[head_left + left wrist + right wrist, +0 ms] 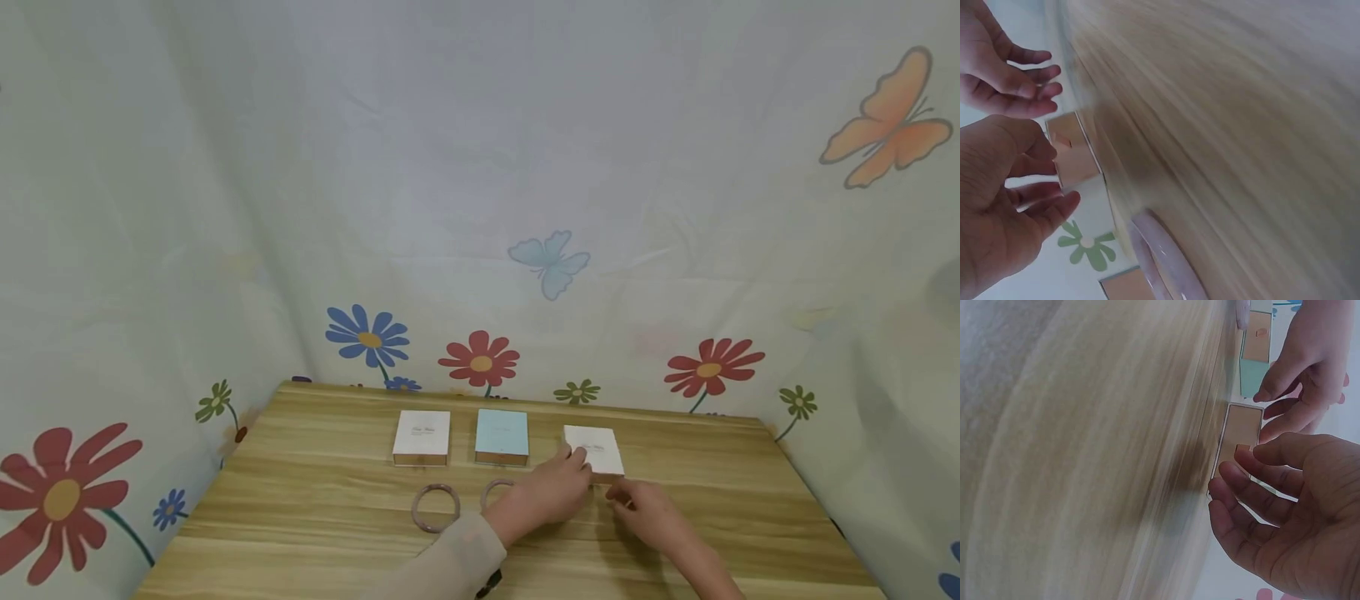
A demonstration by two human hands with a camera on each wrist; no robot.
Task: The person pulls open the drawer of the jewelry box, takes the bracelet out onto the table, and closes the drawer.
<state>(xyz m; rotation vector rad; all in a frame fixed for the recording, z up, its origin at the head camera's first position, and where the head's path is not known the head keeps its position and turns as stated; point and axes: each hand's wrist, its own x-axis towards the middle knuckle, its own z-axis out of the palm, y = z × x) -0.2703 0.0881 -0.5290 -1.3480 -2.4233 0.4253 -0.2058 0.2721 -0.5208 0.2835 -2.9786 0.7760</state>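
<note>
Head view: the left hand (551, 489) is overlapping the near-left corner of the rightmost white box (600, 446); the right hand (651, 515) is hovering just beside its near-right corner; both are showing loosely parted fingers.

Soft, rather dim light spreads evenly over the pale cloth (450, 150) and my desk (322, 508), with a blurry shadow near my right fingers (1260, 495). Both wrist views look hazy, wood grain smeared; the bangle (1174, 259) catches a glint.
</note>
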